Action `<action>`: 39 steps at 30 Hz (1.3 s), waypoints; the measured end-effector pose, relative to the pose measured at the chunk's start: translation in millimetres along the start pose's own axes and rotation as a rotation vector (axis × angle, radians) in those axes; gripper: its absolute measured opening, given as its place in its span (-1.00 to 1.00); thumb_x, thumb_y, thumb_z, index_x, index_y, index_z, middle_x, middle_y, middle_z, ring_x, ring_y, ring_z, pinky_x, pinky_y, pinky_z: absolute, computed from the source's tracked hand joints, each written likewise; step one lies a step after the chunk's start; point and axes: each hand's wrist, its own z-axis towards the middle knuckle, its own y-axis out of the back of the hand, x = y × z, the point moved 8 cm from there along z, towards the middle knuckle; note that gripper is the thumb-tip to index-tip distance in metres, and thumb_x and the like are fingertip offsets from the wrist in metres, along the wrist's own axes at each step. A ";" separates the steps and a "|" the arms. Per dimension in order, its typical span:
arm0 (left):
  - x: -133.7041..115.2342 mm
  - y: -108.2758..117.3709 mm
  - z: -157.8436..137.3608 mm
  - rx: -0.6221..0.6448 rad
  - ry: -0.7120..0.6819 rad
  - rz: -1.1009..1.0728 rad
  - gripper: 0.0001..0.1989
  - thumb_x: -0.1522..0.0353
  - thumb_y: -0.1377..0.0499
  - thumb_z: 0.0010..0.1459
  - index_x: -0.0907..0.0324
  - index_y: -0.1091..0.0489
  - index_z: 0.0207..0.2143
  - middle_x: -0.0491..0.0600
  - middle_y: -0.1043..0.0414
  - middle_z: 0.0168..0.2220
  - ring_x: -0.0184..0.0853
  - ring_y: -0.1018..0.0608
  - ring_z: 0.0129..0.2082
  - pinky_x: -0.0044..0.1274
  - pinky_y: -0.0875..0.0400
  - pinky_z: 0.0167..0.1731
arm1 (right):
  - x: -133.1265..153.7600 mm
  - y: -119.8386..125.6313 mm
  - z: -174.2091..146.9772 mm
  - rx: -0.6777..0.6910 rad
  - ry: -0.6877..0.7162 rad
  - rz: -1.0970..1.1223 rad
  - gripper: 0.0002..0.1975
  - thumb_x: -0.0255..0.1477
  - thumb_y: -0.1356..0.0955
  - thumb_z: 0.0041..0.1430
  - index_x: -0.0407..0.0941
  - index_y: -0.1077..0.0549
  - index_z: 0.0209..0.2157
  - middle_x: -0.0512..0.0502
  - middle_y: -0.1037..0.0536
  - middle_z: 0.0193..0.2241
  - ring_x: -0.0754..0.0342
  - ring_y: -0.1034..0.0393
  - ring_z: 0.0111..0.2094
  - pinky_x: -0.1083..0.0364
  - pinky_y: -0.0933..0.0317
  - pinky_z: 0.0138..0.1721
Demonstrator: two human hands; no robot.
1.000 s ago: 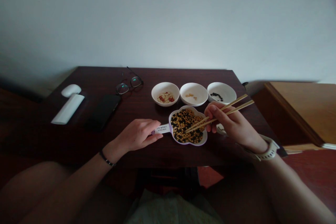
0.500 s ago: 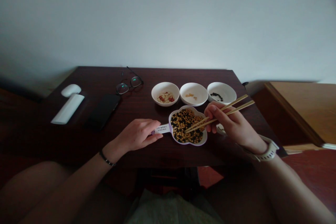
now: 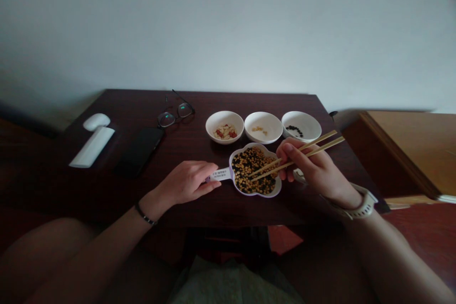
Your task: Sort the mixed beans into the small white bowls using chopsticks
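Note:
My left hand (image 3: 192, 181) pinches the labelled handle of a flower-shaped dish (image 3: 275, 191), white with a purple edge. Mixed yellow and black beans (image 3: 253, 166) fill that dish. Held in my right hand (image 3: 306, 164) is a pair of wooden chopsticks (image 3: 322, 142), their tips slightly apart among the beans. Behind the dish stand three white bowls in a row. The left bowl (image 3: 210, 128) has pale and reddish pieces, the middle bowl (image 3: 263, 118) a few yellow beans, the right bowl (image 3: 309, 123) some black beans. A small pale object (image 3: 299, 175) is partly hidden under my right hand.
On the left of the dark wooden table (image 3: 135, 102) lie a black phone (image 3: 139, 149), eyeglasses (image 3: 175, 115), a white oblong case (image 3: 92, 147) and a white rounded object (image 3: 96, 121). A wall rises behind. Lower wooden furniture (image 3: 413, 147) stands to the right.
The chopstick tips have shifted slightly and sit a little further apart among the beans. My left hand and the dish stay in place.

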 end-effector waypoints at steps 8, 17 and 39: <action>0.3 -1.3 -0.4 0.001 -0.003 -0.003 -0.65 0.11 -0.02 0.59 0.17 -0.41 -0.09 -0.02 -0.55 -0.30 -0.23 -0.60 -0.34 -0.45 -0.37 -0.32 | 1.7 2.0 -0.9 -0.037 0.021 -0.050 -0.57 -0.06 -0.28 0.58 -0.08 -0.42 -0.29 -0.04 -0.61 -0.52 0.12 -0.47 -0.53 0.15 -0.32 -0.49; 0.2 -1.8 0.1 0.009 -0.003 0.007 -0.64 0.10 -0.02 0.59 0.18 -0.42 -0.07 0.00 -0.56 -0.28 -0.21 -0.62 -0.32 -0.43 -0.39 -0.31 | 3.1 -0.8 -1.2 -0.010 0.016 -0.047 -0.57 -0.06 -0.27 0.59 -0.08 -0.41 -0.29 -0.03 -0.60 -0.52 0.13 -0.45 -0.54 0.16 -0.31 -0.50; -1.2 0.6 1.0 -0.013 -0.006 0.005 -0.63 0.09 -0.03 0.58 0.17 -0.42 -0.10 -0.01 -0.56 -0.31 -0.24 -0.60 -0.37 -0.44 -0.38 -0.35 | 5.2 -3.2 -2.1 0.005 0.021 -0.044 -0.58 -0.08 -0.25 0.60 -0.07 -0.40 -0.28 -0.02 -0.59 -0.51 0.13 -0.43 -0.55 0.15 -0.30 -0.50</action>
